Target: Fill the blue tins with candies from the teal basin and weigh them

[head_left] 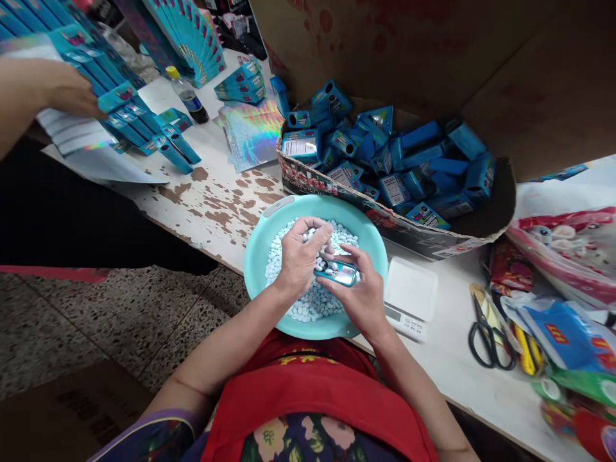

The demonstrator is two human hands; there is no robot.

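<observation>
A round turquoise basin (256, 256) holds many small pale candies (315, 303). Over its middle, my right hand (363, 289) grips a small blue tin (341, 273), which is open and has some white candies in it. My left hand (301, 256) is curled around several of the white candies, just at the left end of the tin, its thumb on top. Part of the tin is hidden behind my fingers.
Behind the basin, a cardboard box (356, 205) is filled with blue tins. A white scale (412, 289) stands right of the basin, with black scissors (486, 340) farther right. A bottle (190, 99) stands back left. Another person's hand (72, 90) touches blue packs at left.
</observation>
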